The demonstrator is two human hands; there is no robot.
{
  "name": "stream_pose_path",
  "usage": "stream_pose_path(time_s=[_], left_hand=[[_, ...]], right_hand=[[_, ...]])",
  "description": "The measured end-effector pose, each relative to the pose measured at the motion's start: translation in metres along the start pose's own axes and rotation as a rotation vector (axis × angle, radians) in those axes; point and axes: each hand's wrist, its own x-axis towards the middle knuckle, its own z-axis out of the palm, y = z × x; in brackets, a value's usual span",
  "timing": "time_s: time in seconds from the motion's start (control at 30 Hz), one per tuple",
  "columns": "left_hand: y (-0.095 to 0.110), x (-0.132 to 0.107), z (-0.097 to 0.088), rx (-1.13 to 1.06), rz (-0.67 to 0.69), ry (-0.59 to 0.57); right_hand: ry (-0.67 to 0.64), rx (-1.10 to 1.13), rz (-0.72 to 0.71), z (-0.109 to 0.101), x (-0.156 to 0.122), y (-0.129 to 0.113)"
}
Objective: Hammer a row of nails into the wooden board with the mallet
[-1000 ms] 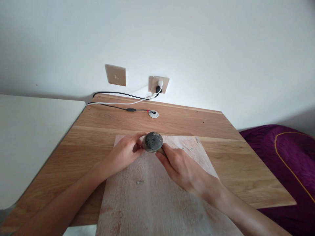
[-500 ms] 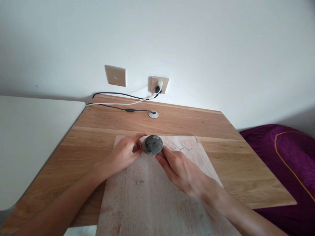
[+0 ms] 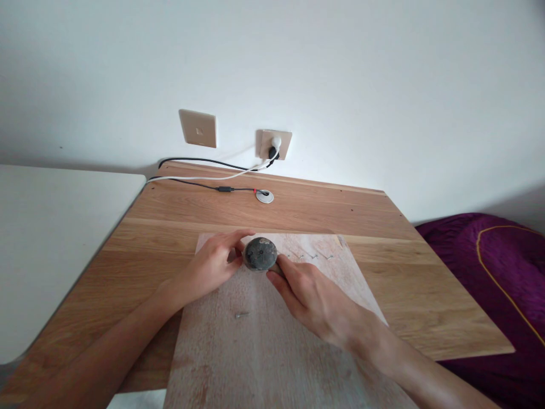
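My right hand (image 3: 309,289) grips the short handle of a rubber mallet (image 3: 260,254), whose dark, scuffed round head is over the far part of a whitish wooden board (image 3: 238,363). Just left of the head is my left hand (image 3: 217,258), thumb and forefinger curled toward each other. The mallet head covers its fingertips, so whatever they pinch is hidden. To the right of the mallet, several nails (image 3: 314,257) stand in a row in the board. One loose nail (image 3: 241,314) lies on the board nearer to me.
Under the board is a wooden tabletop (image 3: 426,289). A white surface (image 3: 63,244) adjoins it on the left. Black and white cables (image 3: 204,179) run along the back to a wall socket (image 3: 275,145). Purple fabric (image 3: 460,255) lies beyond the right edge.
The mallet head has shifted slightly left and down, closer to my left fingers. Both hands otherwise keep nearly the same place, and the view has moved a little.
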Motion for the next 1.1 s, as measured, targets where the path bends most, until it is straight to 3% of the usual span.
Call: stream_pose_path(time_s=[0.27, 0.5, 0.8, 1.1], left_hand=[[-0.001, 0.001, 0.001, -0.011, 0.011, -0.004], [-0.002, 0.001, 0.002, 0.019, 0.036, -0.046], [0.01, 0.015, 0.022, -0.008, 0.006, -0.013], [0.006, 0.013, 0.024, -0.048, 0.028, -0.01]], right_hand=[[0.011, 0.016, -0.004, -0.003, -0.001, 0.001], [0.173, 0.123, 0.082, -0.021, -0.013, 0.011], [0.07, 0.123, 0.097, -0.013, -0.015, 0.011], [0.042, 0.082, 0.094, -0.01, -0.016, 0.009]])
